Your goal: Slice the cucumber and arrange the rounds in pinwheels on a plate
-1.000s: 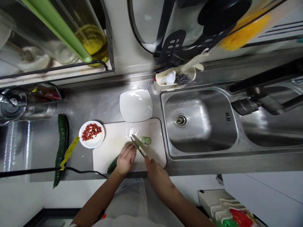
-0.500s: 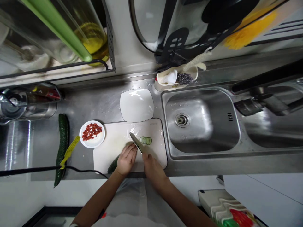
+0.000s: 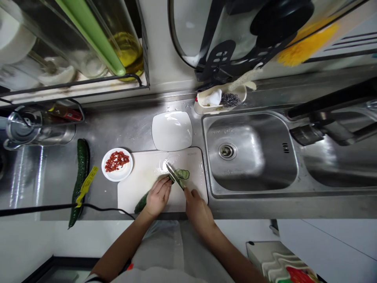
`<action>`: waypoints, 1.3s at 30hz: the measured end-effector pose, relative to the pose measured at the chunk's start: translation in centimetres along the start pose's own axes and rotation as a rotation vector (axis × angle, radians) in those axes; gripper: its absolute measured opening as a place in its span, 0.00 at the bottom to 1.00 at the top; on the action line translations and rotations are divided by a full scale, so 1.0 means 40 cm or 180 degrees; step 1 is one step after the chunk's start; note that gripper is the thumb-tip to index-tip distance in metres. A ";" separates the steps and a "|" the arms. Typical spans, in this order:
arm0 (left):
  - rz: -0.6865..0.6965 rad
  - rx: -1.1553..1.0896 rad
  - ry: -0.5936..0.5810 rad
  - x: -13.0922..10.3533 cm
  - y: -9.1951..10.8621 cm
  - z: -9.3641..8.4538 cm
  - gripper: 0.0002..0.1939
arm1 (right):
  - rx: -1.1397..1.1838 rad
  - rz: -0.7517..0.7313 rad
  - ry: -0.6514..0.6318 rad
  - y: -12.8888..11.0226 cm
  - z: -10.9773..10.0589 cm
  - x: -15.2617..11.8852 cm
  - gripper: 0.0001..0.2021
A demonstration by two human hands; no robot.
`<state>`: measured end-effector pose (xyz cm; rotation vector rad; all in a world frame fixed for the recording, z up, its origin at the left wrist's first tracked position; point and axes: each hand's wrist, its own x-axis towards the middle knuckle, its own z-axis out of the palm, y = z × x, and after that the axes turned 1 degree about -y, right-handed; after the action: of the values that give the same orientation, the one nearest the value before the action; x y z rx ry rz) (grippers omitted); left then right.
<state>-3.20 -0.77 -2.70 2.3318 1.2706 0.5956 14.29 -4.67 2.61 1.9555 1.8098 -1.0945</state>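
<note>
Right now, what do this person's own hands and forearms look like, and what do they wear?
The left hand and right hand are bare: no gloves, and no ring or watch visible. The forearms are uncovered; a pale sleeve edge with dark trim shows at the lower left. No cables or markings are discernible on either hand.

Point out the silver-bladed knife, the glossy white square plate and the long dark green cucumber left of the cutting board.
Silver-bladed knife (image 3: 173,173), head view: middle of the blade.
Glossy white square plate (image 3: 172,131), head view: centre of its bare surface.
Long dark green cucumber (image 3: 83,159), head view: upper part of its skin.
</note>
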 end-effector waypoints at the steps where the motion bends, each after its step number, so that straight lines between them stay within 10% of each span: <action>1: -0.0018 -0.0006 -0.0014 0.001 0.001 -0.001 0.16 | -0.0079 0.0009 0.0098 0.006 -0.001 -0.006 0.22; 8: -0.0126 -0.0035 0.0107 0.022 0.054 -0.029 0.14 | -0.0480 0.0033 0.0766 0.027 0.004 -0.023 0.26; 14: 0.0233 0.0130 -0.0503 0.085 0.111 -0.015 0.13 | -0.0530 0.0044 0.0746 0.023 -0.006 -0.026 0.24; 27: 0.0096 0.0075 -0.0560 0.138 0.087 0.012 0.15 | -0.0291 0.0138 0.0309 0.062 0.014 -0.141 0.25; 33: -0.0496 -0.0246 0.0106 0.076 0.030 -0.048 0.14 | 0.0693 0.0026 0.0158 0.067 -0.014 -0.148 0.20; 39: -0.0484 -0.0359 -0.0001 0.019 0.001 -0.040 0.13 | 0.0791 -0.0169 0.0216 0.025 -0.016 -0.098 0.19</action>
<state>-3.70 0.11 -1.23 2.1219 1.3633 0.6000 15.66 -7.33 5.37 2.1157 1.8462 -1.3424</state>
